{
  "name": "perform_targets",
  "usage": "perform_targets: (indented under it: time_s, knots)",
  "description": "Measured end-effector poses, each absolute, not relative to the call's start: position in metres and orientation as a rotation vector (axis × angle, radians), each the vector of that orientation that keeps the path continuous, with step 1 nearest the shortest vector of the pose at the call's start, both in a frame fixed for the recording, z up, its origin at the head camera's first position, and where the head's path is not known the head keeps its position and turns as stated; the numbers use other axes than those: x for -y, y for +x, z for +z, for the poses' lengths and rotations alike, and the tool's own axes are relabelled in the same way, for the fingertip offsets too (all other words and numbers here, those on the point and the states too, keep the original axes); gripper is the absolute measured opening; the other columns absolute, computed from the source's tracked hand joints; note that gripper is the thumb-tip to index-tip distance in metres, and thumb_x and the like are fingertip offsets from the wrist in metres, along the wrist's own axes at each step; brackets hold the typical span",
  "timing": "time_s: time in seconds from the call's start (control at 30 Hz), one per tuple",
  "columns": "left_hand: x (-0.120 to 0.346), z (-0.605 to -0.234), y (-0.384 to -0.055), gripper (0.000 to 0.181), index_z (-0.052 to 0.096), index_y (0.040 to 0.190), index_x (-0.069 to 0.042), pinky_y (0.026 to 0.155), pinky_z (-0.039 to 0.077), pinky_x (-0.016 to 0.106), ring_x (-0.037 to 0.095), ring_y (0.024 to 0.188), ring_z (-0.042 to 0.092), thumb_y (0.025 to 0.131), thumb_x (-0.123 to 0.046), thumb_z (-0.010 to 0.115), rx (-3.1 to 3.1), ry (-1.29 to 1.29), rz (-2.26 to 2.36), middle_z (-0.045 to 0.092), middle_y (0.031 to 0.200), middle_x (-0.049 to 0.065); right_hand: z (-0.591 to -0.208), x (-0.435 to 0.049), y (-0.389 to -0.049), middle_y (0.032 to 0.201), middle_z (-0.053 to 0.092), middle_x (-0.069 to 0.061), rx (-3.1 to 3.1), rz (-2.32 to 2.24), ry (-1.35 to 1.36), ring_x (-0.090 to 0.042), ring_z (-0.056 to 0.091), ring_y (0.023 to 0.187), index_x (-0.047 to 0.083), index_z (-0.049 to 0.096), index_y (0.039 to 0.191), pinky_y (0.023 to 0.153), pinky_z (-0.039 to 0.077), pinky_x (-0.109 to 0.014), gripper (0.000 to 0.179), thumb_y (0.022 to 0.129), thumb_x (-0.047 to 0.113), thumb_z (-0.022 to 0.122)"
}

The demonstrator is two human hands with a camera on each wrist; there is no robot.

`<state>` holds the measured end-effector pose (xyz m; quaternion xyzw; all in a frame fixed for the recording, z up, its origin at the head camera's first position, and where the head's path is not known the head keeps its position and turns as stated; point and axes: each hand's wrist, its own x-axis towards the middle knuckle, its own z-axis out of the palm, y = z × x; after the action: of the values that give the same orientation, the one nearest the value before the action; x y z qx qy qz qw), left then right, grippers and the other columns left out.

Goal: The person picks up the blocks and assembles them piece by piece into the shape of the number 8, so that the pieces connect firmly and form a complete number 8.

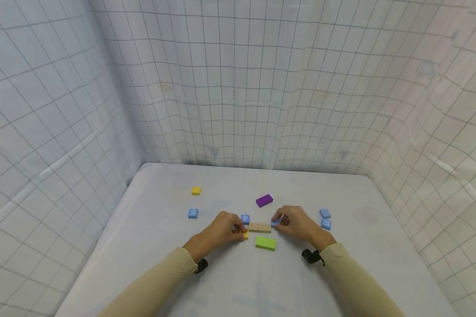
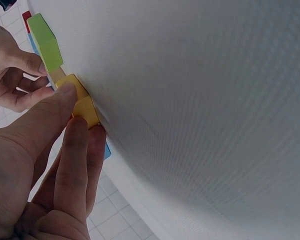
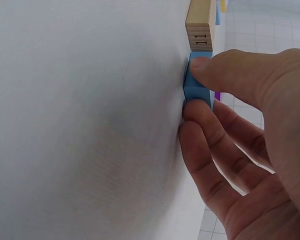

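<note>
Yellow block (image 2: pixel 86 110) is being pinched by left hand (image 1: pixel 224 227) by the wooden block's left end on the table (image 1: pixel 222 281), right hand (image 1: pixel 297 222) is pinching a blue block (image 3: pixel 197 94) at its right, apparently aligning; next likely calling for gentle release.

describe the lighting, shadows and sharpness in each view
Head view: soft, even light, faint shadows alongside the sleeves; left wrist view: dimmer, a soft-edged shadow on the pale tabletop; right wrist view: also dim, a diffuse shadow near the blue block, the 11 on the wooden block legible.
</note>
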<state>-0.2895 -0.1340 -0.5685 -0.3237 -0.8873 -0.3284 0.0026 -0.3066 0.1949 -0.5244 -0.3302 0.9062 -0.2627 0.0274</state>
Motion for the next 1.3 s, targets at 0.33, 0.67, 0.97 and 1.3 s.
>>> perform_targets:
  time_s: [0.33, 0.67, 0.97, 1.3]
  knots:
    - [0.135, -0.581, -0.298, 0.018, 0.092, 0.103, -0.014, 0.076, 0.063, 0.018, -0.003, 0.084, 0.071, 0.089, -0.015, 0.104, 2.805, -0.991, -1.043, 0.088, 0.099, -0.006, -0.524, -0.194, -0.305, 0.112, 0.083, 0.003, -2.789, -0.814, -1.035, -0.001, 0.067, 0.092, 0.015, 0.085, 0.121, 0.082, 0.062, -0.019, 0.020, 0.102, 0.011, 0.091]
    - [0.135, -0.579, -0.296, 0.019, 0.092, 0.105, -0.012, 0.080, 0.064, 0.018, -0.001, 0.087, 0.072, 0.089, -0.015, 0.104, 2.829, -0.972, -1.001, 0.089, 0.102, -0.005, -0.523, -0.194, -0.304, 0.115, 0.083, 0.002, -2.778, -0.816, -1.020, -0.003, 0.068, 0.093, 0.014, 0.085, 0.124, 0.083, 0.062, -0.019, 0.023, 0.102, 0.010, 0.090]
    - [0.129, -0.541, -0.277, 0.015, 0.091, 0.103, -0.007, 0.077, 0.065, 0.024, 0.007, 0.085, 0.072, 0.090, -0.005, 0.100, 2.839, -0.971, -1.020, 0.089, 0.100, 0.003, -0.522, -0.193, -0.305, 0.114, 0.083, 0.001, -2.780, -0.828, -1.031, -0.005, 0.069, 0.093, 0.013, 0.085, 0.124, 0.083, 0.063, -0.020, 0.023, 0.102, 0.009, 0.091]
    - [0.132, -0.558, -0.285, 0.016, 0.092, 0.103, -0.010, 0.078, 0.065, 0.022, 0.005, 0.086, 0.074, 0.091, -0.011, 0.102, 2.826, -0.993, -1.028, 0.089, 0.101, 0.000, -0.524, -0.193, -0.305, 0.116, 0.084, 0.000, -2.788, -0.836, -1.036, -0.004, 0.070, 0.094, 0.014, 0.085, 0.124, 0.084, 0.064, -0.020, 0.023, 0.102, 0.009, 0.091]
